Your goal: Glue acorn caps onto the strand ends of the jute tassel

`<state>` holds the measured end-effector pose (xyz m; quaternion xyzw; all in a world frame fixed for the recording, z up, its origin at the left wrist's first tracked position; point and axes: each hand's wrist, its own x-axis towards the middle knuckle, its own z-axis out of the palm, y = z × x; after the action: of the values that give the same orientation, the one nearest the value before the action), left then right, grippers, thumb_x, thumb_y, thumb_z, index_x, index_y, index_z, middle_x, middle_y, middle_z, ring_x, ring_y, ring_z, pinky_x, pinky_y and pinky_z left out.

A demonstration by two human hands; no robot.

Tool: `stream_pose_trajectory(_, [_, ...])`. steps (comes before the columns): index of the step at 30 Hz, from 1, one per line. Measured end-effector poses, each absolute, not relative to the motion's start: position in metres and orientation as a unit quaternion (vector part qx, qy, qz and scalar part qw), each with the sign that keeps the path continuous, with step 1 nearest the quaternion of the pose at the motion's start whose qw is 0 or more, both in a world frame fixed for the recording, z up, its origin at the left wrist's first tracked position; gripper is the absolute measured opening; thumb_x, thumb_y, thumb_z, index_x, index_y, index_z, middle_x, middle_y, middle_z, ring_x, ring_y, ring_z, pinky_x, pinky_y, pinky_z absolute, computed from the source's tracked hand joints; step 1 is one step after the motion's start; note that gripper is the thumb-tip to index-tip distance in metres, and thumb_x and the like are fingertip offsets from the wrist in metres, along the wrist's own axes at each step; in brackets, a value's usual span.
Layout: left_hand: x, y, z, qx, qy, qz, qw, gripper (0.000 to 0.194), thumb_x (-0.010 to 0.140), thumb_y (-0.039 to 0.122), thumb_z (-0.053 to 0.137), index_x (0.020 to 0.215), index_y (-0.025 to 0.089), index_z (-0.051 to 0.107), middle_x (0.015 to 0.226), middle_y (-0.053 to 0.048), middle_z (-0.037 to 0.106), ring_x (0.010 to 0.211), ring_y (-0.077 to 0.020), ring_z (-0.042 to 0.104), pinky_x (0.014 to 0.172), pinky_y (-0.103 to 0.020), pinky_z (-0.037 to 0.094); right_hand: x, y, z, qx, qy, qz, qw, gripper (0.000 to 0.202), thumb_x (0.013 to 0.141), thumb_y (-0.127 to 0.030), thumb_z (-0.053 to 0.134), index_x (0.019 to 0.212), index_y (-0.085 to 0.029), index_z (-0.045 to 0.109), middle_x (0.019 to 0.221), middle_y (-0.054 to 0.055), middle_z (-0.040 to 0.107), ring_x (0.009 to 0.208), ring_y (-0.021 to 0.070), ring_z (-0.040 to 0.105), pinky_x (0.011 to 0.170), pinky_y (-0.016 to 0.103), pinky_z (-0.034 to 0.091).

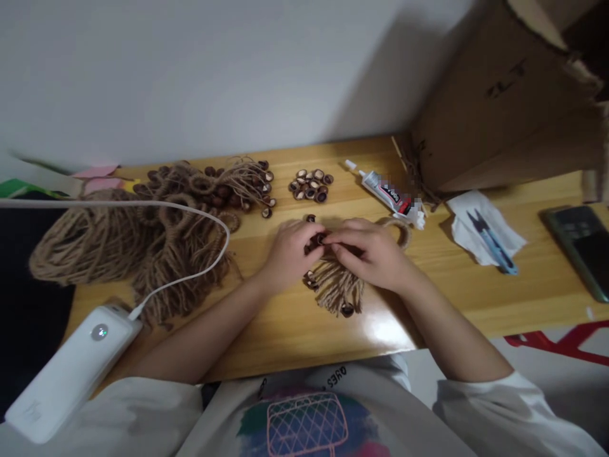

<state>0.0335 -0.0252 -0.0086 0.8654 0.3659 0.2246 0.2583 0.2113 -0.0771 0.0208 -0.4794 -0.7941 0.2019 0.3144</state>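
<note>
My left hand (291,255) is closed, its thumb and fingers pinching a small dark brown nut shell (320,239). From the other side, the fingertips of my right hand (368,251) close on the same shell or the twine at it. Under my hands lies a fringe of jute twine (335,285), its strands pointing toward me. A shell (347,310) sits at the fringe's lower end, and a couple more lie by its left side. Beyond my right hand a twine-wrapped ring (403,233) shows in part. My fingers hide how the pinched shell meets the twine.
Loose shell pieces (311,185) are grouped behind my hands. A glue tube (387,192) lies uncapped at back right, near blue thread snips (492,241) on tissue. Twine bundles (95,238) and a corded power bank (73,371) occupy the left; a phone (580,244) and cardboard box (504,108), the right.
</note>
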Motion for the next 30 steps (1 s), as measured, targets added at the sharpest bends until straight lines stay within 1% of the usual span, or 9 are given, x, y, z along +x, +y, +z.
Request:
stream_pose_trajectory(5, [0.0332,-0.0244,-0.0101,0.869,0.359,0.223,0.256,0.016,0.077,0.017,0.059,0.093,0.018,0.062,0.081,-0.002,0.066,0.078,-0.0178,0.057,0.072,-0.031,0.043,0.2101,-0.0764,0.0184,-0.478,-0.799,0.215,0.293,0.021,0.084,-0.015,0.049,0.091,-0.014,0.068,0.088,0.009,0.067,0.082,0.0200,0.061,0.074,0.032,0.048])
stream_pose_trajectory(8, [0.0328,-0.0240,-0.0111,0.874,0.351,0.226,0.249,0.015,0.078,0.018,0.059,0.093,0.017,0.062,0.082,-0.003,0.066,0.079,-0.0187,0.058,0.072,-0.032,0.043,0.2093,-0.0757,0.0184,-0.481,-0.785,0.248,0.302,0.020,0.082,-0.013,0.049,0.091,-0.015,0.067,0.090,0.008,0.068,0.083,0.0184,0.062,0.076,0.031,0.048])
stream_pose_trajectory(12, [0.0324,-0.0239,-0.0123,0.876,0.348,0.227,0.245,0.014,0.079,0.018,0.059,0.093,0.017,0.062,0.083,-0.004,0.067,0.080,-0.0192,0.057,0.073,-0.032,0.043,0.2090,-0.0749,0.0178,-0.479,-0.776,0.271,0.308,0.019,0.081,-0.012,0.049,0.090,-0.017,0.066,0.090,0.005,0.068,0.082,0.0166,0.062,0.075,0.029,0.048])
stream_pose_trajectory(15, [0.0323,-0.0239,-0.0122,0.874,0.350,0.229,0.249,0.015,0.079,0.017,0.059,0.094,0.017,0.062,0.083,-0.004,0.066,0.079,-0.0185,0.057,0.073,-0.032,0.043,0.2087,-0.0749,0.0173,-0.476,-0.783,0.260,0.305,0.018,0.082,-0.013,0.050,0.090,-0.016,0.065,0.089,0.006,0.067,0.082,0.0173,0.062,0.076,0.029,0.047])
stream_pose_trajectory(20, [0.0329,-0.0241,-0.0113,0.869,0.353,0.243,0.249,0.013,0.078,0.015,0.061,0.091,0.015,0.062,0.077,-0.002,0.064,0.073,-0.0167,0.055,0.068,-0.029,0.042,0.2087,-0.0764,0.0212,-0.501,-0.766,0.227,0.333,0.015,0.083,-0.016,0.052,0.090,-0.015,0.065,0.081,0.005,0.067,0.073,0.0156,0.060,0.068,0.027,0.045])
stream_pose_trajectory(23, [0.0330,-0.0246,-0.0110,0.863,0.356,0.251,0.255,0.013,0.077,0.017,0.063,0.091,0.015,0.062,0.074,-0.001,0.063,0.070,-0.0157,0.054,0.067,-0.028,0.041,0.2106,-0.0771,0.0243,-0.522,-0.746,0.230,0.343,0.016,0.082,-0.015,0.051,0.090,-0.016,0.065,0.082,0.004,0.067,0.076,0.0156,0.060,0.070,0.026,0.045])
stream_pose_trajectory(26, [0.0328,-0.0248,-0.0105,0.859,0.362,0.251,0.262,0.014,0.078,0.017,0.062,0.092,0.016,0.062,0.075,-0.001,0.063,0.070,-0.0152,0.054,0.067,-0.028,0.042,0.2123,-0.0768,0.0236,-0.514,-0.758,0.227,0.332,0.017,0.082,-0.014,0.049,0.088,-0.015,0.065,0.081,0.005,0.067,0.076,0.0162,0.060,0.070,0.027,0.045])
stream_pose_trajectory(30, [0.0325,-0.0243,-0.0104,0.860,0.365,0.244,0.261,0.015,0.078,0.016,0.060,0.092,0.017,0.062,0.077,-0.002,0.064,0.072,-0.0156,0.055,0.067,-0.029,0.043,0.2117,-0.0757,0.0185,-0.494,-0.782,0.217,0.311,0.018,0.083,-0.017,0.048,0.091,-0.016,0.065,0.082,0.005,0.065,0.076,0.0166,0.059,0.070,0.028,0.045])
